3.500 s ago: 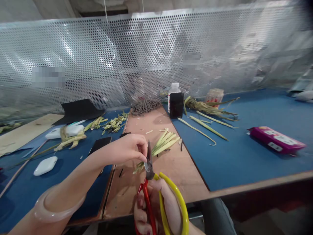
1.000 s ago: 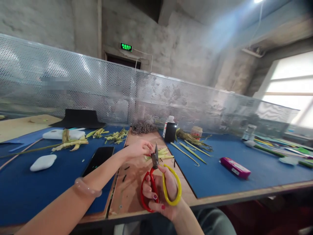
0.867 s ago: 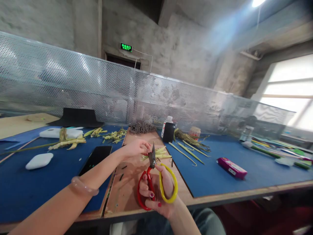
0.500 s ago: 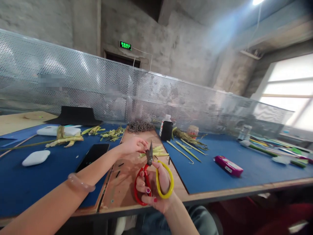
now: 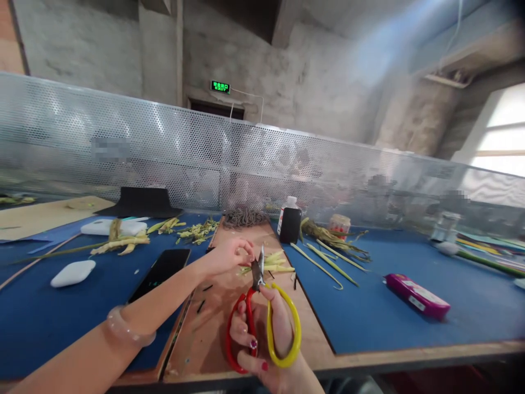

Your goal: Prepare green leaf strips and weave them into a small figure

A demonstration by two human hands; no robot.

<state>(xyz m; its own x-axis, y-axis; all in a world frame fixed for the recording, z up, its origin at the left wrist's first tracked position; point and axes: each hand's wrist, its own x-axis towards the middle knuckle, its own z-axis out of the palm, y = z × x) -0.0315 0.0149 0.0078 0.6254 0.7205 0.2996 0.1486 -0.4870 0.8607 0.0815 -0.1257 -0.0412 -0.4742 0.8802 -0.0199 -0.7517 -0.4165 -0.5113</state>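
Scissors (image 5: 262, 323) gripped in right hand (image 5: 268, 342) point away, blades nearly closed; left hand (image 5: 227, 256) pinches a small piece just left of the tips.

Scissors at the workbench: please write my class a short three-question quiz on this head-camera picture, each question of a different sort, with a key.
1. True or false: the right hand holds the scissors with their blades pointing away from the person.
2. Multiple choice: the left hand is at
A. the pink box
B. the scissor blades
C. the phone
3. Fill in: the scissors have one red handle loop and one ____ loop.

Key: 1 true; 2 B; 3 yellow.
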